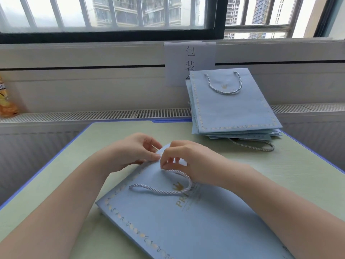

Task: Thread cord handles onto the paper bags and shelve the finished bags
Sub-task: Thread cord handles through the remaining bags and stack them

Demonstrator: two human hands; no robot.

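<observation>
Left hand (136, 152) pinches top edge of flat blue paper bag (168, 217). Right hand (188, 161) pinches one end of twisted cord (164, 189) at that edge; the cord loops across bag face. Bag lies on green surface (56, 174). Stack of finished bags (233, 107) at far right, near the window.

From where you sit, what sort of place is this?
Probably a small packing workstation by a window: a green desk, a stack of blue paper bags with cord handles, and a paper sign taped below the sill.
</observation>
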